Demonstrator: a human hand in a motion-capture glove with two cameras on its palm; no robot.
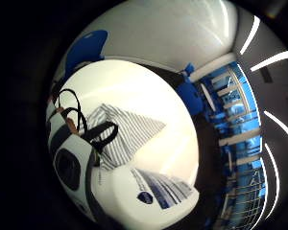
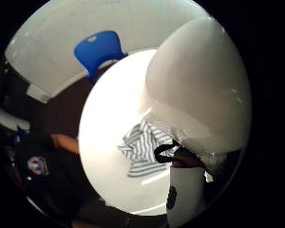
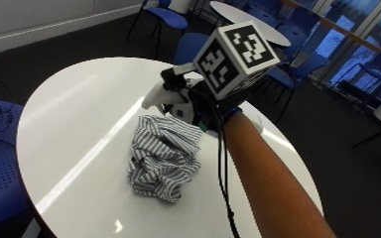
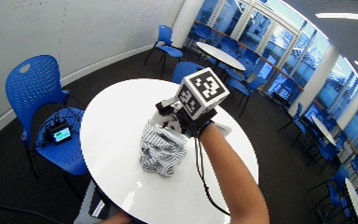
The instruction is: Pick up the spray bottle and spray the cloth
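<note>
I've got the round white table (image 3: 65, 114) under me, the striped cloth (image 3: 160, 158) crumpled near its middle, and my right hand (image 3: 200, 106) up above the cloth's far edge with the spray bottle (image 3: 160, 94) in it, fingers curled round the bottle, nozzle out to the side. To spray well I'd tip that nozzle down at the cloth's middle, hold the bottle steady over it, and squeeze the trigger fully so the mist lands on fabric, not tabletop.

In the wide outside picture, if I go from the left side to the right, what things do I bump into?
Blue chair → small screen device on its seat → striped cloth on the white table → gloved right hand holding the spray bottle.
</note>
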